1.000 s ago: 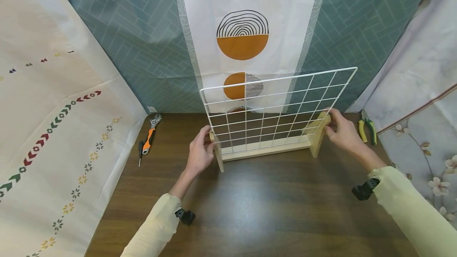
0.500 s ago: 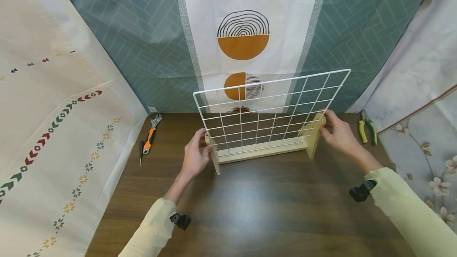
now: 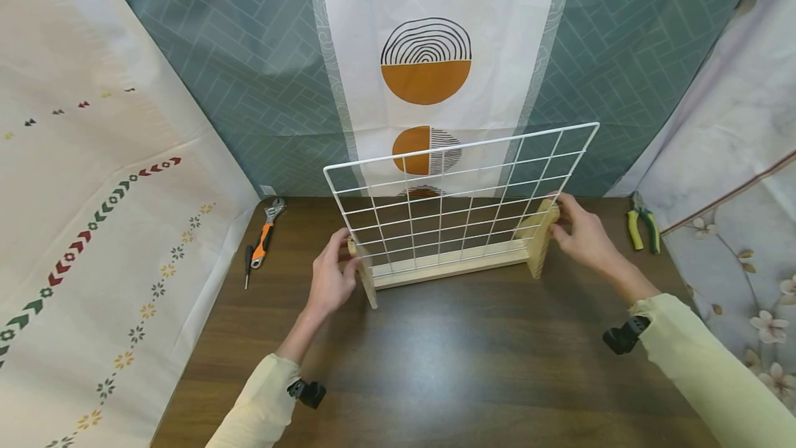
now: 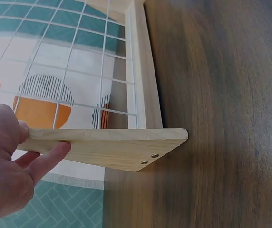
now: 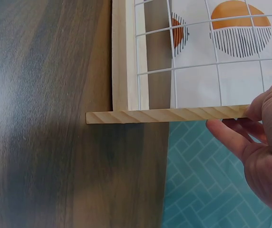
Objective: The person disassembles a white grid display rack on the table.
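A wooden stand with a white wire grid [image 3: 438, 193] rising from its base board [image 3: 450, 271] sits on the dark table. My left hand [image 3: 331, 278] grips the top of the left side panel [image 4: 107, 145], thumb on one face and fingers on the other. Two metal screw heads [image 4: 149, 158] show low on that panel's outer face. On the other end, my right hand [image 3: 584, 237] pinches the upper part of the right side panel [image 5: 169, 115] between thumb and fingers. The grid leans slightly between the two panels.
An adjustable wrench [image 3: 265, 234] with an orange handle and a small screwdriver [image 3: 248, 265] lie at the left on the wooden table [image 3: 460, 365]. Green-and-yellow pliers [image 3: 643, 225] lie at the right. Patterned cloths hang behind [image 3: 267, 88] and at both sides.
The stand has shifted left and slightly toward me, with both hands keeping hold of its side panels. The tools stay where they were.
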`<state>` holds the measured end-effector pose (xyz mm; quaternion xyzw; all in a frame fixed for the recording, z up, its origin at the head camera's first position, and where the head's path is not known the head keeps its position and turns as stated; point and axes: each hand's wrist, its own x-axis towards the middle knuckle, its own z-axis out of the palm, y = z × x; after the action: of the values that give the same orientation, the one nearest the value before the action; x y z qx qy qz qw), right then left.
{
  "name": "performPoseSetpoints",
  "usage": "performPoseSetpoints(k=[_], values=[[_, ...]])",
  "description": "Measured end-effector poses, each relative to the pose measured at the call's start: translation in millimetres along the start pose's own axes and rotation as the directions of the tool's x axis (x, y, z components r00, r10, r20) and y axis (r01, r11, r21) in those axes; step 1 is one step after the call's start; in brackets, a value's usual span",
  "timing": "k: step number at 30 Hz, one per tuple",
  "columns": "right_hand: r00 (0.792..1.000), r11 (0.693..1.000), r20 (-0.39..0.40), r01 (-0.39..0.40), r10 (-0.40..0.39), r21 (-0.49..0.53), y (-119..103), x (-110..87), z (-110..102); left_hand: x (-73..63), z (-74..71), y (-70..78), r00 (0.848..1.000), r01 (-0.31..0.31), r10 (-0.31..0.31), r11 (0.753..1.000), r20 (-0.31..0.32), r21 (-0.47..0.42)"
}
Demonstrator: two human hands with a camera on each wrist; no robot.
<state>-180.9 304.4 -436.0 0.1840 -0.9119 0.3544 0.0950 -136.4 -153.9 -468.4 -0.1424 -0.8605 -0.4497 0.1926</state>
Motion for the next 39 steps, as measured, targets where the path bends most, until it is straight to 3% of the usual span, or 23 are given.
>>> performPoseSetpoints(k=[17, 39], values=[[1.0, 0.999, 0.026, -0.001, 0.0, 0.041, -13, 5.3, 12, -12.7, -18.2, -1.9, 0.999, 0.04, -0.04, 0.999, -0.005, 0.009], [0.998, 0.997, -0.014, 0.068, -0.067, 0.041, -18, 10.7, 27, -22.7, -32.2, -6.3, 0.999, 0.026, -0.025, 0.999, -0.033, 0.023]])
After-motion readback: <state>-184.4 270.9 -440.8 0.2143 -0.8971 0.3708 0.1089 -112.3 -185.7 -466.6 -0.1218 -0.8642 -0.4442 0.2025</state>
